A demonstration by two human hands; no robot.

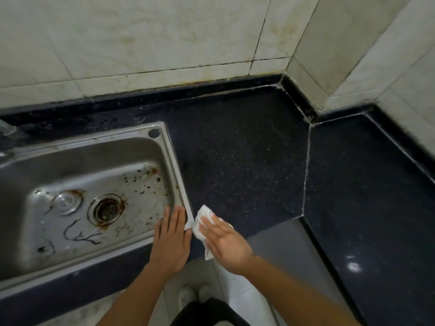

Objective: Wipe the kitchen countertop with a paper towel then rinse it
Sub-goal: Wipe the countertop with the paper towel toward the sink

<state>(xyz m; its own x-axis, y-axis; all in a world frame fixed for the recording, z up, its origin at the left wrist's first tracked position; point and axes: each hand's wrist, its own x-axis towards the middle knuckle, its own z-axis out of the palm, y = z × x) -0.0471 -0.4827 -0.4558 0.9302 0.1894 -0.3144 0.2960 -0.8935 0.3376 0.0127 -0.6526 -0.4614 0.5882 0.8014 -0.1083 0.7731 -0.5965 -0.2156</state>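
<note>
A crumpled white paper towel lies on the dark speckled countertop, close to its front edge and just right of the sink's corner. My right hand presses flat on the towel with straight fingers. My left hand rests flat on the front right corner of the steel sink, fingers straight and together. The sink's basin is stained with rust and dark specks around the drain.
A tiled wall rises behind the counter, which bends round a corner to a second dark slab on the right. A faucet base shows at the far left. Below are the floor and my shoes.
</note>
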